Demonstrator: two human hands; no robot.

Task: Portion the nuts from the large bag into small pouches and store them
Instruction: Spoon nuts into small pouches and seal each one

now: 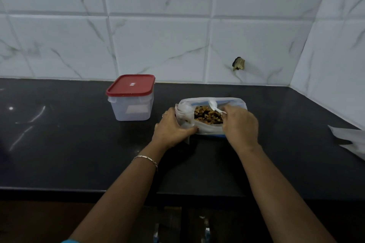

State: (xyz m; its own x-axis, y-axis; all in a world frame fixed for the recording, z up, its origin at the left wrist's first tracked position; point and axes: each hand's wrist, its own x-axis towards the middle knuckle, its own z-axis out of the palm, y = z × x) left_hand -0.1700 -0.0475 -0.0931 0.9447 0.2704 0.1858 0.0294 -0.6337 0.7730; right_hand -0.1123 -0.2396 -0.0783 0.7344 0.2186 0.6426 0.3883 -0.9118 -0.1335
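Between your hands sits the large bag [205, 130], mouth open, with brown nuts [207, 115] heaped inside. Your left hand [171, 126] wraps its left side, thumb along the front. Your right hand [241, 124] pinches the plastic at its right rim. Left of and beyond your left hand stands a closed red-lidded tub [131, 97], its contents unclear. Well right of your right hand, clear plastic [349, 140] lies on the counter [69, 154], whose near edge runs under your forearms.

Left hand [173, 128]: centre frame, palm down, fingers wrapped round the left side of the large bag [209, 129], thumb lying along its near edge; forearm rising from lower left. Right hand [242, 124]: just right of centre, knuckles up, fingers curled over the bag's right rim, pinching the plastic; forearm rising from lower right.
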